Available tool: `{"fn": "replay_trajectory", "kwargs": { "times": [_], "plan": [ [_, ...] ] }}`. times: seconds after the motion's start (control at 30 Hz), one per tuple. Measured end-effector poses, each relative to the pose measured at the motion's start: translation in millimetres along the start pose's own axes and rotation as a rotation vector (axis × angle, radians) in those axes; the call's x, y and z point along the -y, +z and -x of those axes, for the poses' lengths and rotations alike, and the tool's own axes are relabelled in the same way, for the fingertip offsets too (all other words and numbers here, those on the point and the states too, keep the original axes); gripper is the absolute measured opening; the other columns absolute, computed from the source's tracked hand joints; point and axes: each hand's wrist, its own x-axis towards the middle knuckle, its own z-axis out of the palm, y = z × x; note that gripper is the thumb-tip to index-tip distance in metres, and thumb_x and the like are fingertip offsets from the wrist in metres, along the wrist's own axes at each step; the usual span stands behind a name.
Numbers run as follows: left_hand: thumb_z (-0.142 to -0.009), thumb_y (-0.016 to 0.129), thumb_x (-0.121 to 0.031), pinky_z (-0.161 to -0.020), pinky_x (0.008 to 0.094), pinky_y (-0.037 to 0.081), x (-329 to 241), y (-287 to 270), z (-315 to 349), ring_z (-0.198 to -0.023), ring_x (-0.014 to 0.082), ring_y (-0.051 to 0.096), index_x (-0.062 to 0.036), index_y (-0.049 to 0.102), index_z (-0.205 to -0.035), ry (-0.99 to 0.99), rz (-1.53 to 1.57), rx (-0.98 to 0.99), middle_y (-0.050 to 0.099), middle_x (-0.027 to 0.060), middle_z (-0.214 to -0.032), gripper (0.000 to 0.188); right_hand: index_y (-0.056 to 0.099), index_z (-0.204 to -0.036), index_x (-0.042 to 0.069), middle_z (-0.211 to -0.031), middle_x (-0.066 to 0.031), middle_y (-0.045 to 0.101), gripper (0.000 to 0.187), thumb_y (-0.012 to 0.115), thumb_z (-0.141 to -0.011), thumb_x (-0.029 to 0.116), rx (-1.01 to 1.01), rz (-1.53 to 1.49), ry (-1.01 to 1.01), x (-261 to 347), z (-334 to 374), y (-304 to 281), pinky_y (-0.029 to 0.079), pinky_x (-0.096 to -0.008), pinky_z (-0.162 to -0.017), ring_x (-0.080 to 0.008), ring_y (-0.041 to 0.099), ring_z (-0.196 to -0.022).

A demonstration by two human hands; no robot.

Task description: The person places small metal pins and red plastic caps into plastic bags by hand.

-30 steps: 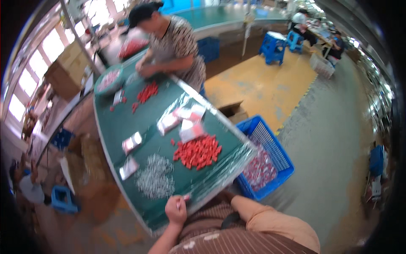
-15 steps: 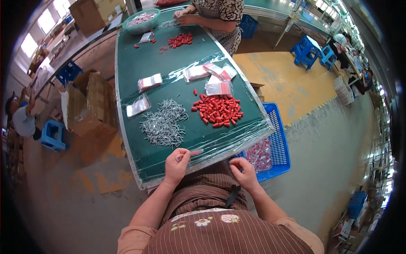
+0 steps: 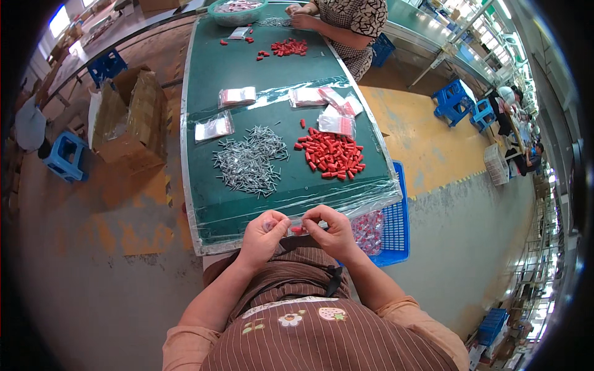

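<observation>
Just past the table's near edge, a small clear plastic bag (image 3: 297, 230) with something red in it is stretched between my two hands. My left hand (image 3: 263, 240) is closed on its left end, with more clear and reddish plastic tucked in the curled fingers. The thumb and forefinger of my right hand (image 3: 334, 234) pinch its right end. Ahead on the green table lie a heap of silvery screws (image 3: 250, 162) and, to the right, a heap of short red plastic plugs (image 3: 331, 154). Flat clear bags (image 3: 213, 128) lie behind the screws; others (image 3: 337, 125) lie behind the plugs.
A blue plastic basket (image 3: 396, 232) with filled small bags (image 3: 369, 232) stands off the table's right corner. Across the table a co-worker's hands (image 3: 303, 17) work near a green bowl (image 3: 238, 17) and more red plugs (image 3: 289, 47). Left of the table stands an open cardboard box (image 3: 133, 120).
My right hand has come up and left from beside the basket to take the bag's right end. My left hand still holds the bag. The view has shifted slightly.
</observation>
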Motion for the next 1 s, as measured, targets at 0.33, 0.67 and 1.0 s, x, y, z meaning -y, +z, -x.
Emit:
{"fn": "replay_trajectory", "kwargs": {
  "times": [0.33, 0.67, 1.0],
  "plan": [
    [-0.089, 0.061, -0.008, -0.057, 0.017, 0.035, -4.7, -5.2, 4.2, -0.065, 0.0003, 0.042, -0.0025, 0.061, -0.089, 0.03, -0.005, -0.031, 0.051, -0.0072, -0.073, 0.005, 0.057, -0.094, -0.001, -0.083, -0.0014, 0.061, 0.007, 0.059, -0.089, 0.004, 0.012, -0.486, 0.268, -0.3, -2.6, 10.0, 0.046, -0.0204, -0.069, -0.0061, 0.057, -0.076],
    [-0.09, 0.06, -0.009, -0.055, 0.0157, 0.034, -9.0, -5.2, -0.2, -0.063, -0.001, 0.042, -0.0032, 0.062, -0.09, -0.005, 0.146, 0.01, 0.057, -0.006, -0.075, 0.006, 0.06, -0.088, -0.001, -0.083, -0.0046, 0.058, 0.006, 0.062, -0.083, 0.002, -0.004, -0.03, -0.032, 1.6, -11.5, 13.4, 0.046, -0.0237, -0.068, -0.0099, 0.057, -0.075],
    [-0.087, 0.06, -0.004, -0.057, 0.0188, 0.039, 0.1, -4.7, -3.3, -0.065, 0.0021, 0.047, -0.002, 0.063, -0.087, 0.225, -0.16, -0.046, 0.059, -0.0021, -0.076, 0.003, 0.059, -0.085, -0.001, -0.081, -0.0044, 0.058, 0.004, 0.061, -0.082, 0.001, 0.025, -0.145, 0.081, 1.5, -16.3, 19.7, 0.046, -0.0237, -0.066, -0.0096, 0.056, -0.073]
  ]
}}
